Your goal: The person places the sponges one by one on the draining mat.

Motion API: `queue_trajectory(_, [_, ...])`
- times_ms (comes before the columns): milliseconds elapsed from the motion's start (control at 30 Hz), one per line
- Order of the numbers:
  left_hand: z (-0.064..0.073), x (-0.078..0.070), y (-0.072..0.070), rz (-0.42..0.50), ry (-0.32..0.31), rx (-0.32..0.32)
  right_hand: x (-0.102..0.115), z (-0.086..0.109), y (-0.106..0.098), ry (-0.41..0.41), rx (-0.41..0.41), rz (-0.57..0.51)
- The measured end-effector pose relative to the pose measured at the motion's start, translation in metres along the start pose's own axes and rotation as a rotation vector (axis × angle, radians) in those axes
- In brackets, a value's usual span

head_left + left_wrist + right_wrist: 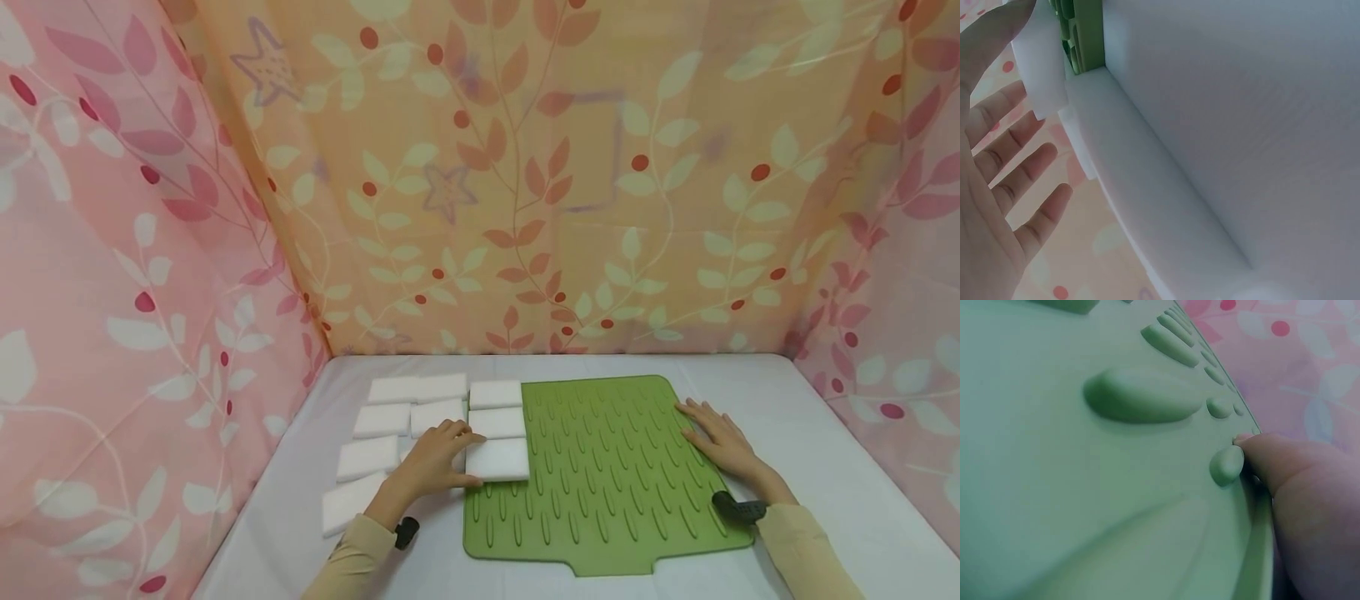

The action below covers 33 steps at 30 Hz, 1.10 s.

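Note:
A green mat (613,563) with raised oblong bumps lies on the table. Along its left side, three white sponge blocks form a column. The nearest white sponge block (498,461) is pinched by my left hand (431,462), thumb at its near edge and index finger at its far edge. In the left wrist view, the other fingers of the left hand (988,162) spread apart. My right hand (722,443) rests at the mat's right edge with its fingers extended. Its thumb (1316,494) touches the mat's edge (1259,550) in the right wrist view.
Left of the mat, several more white sponge blocks (367,458) lie in loose rows, partly behind the left hand. White cloth (255,542) covers the table. Patterned curtains (480,208) stand behind and at both sides. Each wrist wears a black camera (406,533).

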State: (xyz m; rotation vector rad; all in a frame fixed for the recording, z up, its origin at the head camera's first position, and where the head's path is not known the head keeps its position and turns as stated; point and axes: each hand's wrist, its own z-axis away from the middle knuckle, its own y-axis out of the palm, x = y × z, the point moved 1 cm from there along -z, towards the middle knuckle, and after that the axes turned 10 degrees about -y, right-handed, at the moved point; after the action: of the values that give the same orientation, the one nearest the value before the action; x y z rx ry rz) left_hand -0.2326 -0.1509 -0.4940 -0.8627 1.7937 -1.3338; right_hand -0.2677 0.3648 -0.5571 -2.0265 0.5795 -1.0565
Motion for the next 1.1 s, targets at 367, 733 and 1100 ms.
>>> queue_trajectory(367, [0.0004, 0.0003, 0.0059, -0.039, 0.008, -0.003, 0.0011, 0.0004, 0.0015, -0.001, -0.002, 0.003])
queue_trajectory(733, [-0.0018, 0.0005, 0.0054, -0.043, -0.015, -0.002, 0.0018, -0.0011, -0.0011, 0.010, -0.001, 0.009])
queue_trajectory(1100, [0.0001, -0.0006, 0.0047, -0.034, -0.028, 0.003, 0.0002, -0.0008, -0.0007, 0.013, 0.001, 0.009])
